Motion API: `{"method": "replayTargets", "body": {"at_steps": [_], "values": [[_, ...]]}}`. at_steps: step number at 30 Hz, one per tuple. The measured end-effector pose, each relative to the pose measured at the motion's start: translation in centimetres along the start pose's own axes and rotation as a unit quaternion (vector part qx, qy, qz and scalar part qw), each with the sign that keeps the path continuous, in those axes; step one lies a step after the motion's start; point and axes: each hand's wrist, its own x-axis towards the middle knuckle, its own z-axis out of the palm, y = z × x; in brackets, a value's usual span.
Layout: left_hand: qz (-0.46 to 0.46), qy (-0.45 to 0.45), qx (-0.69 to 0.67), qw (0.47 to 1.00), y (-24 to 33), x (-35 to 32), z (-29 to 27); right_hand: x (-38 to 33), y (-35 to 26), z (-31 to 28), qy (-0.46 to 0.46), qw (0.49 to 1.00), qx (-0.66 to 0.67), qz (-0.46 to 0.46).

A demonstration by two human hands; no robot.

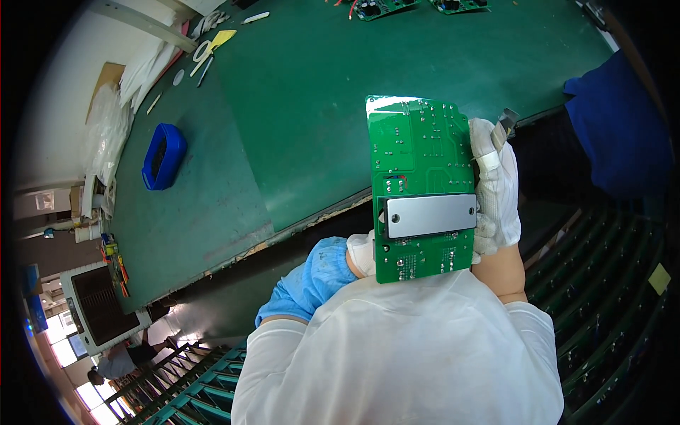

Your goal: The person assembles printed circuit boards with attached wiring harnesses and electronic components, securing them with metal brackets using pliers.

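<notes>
A green circuit board (425, 156) is held up in front of my chest, its solder side facing me. Across its lower part lies a flat silver metal plate (431, 216) with a hole near each end. My right hand (498, 191), in a white glove, grips the board's right edge. A small greyish metal piece (504, 129) sticks out at that hand's fingertips; its kind is unclear. At the board's lower left edge is my left hand (363, 253), white-gloved below a blue sleeve cover (312, 280). Its fingers are mostly hidden behind the board.
The green worktable (304, 92) bears a blue bin (164, 157) with dark contents. More circuit boards (386, 7) lie along its far edge. Blue cloth (620, 127) hangs at right, above slotted racks (609, 297). Another person (120, 361) is far off at lower left.
</notes>
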Motion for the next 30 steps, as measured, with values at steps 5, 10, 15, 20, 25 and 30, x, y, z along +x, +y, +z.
{"method": "replayTargets", "body": {"at_steps": [5,10,15,20,25,30], "values": [[-0.006,-0.008,-0.008,1.000,0.3,-0.3,0.7,-0.8,0.6,0.3,-0.007,0.988,0.081,0.128],[-0.013,-0.011,-0.021,1.000,0.8,-0.4,1.2,-1.2,1.1,0.6,0.016,0.995,0.053,0.085],[-0.010,0.049,0.032,0.998,1.4,-0.5,2.5,-0.7,0.4,0.5,-0.017,0.968,0.139,0.207],[0.002,0.053,0.039,0.998,1.9,-1.0,0.8,1.2,-1.2,0.6,0.018,0.897,0.289,0.333],[-0.011,0.053,-0.051,0.997,1.8,-1.4,0.7,1.8,-2.1,0.4,0.032,0.820,0.359,0.446],[-0.001,0.043,-0.067,0.997,1.8,-1.4,0.5,1.8,-2.5,0.3,0.027,0.819,0.373,0.436]]}}
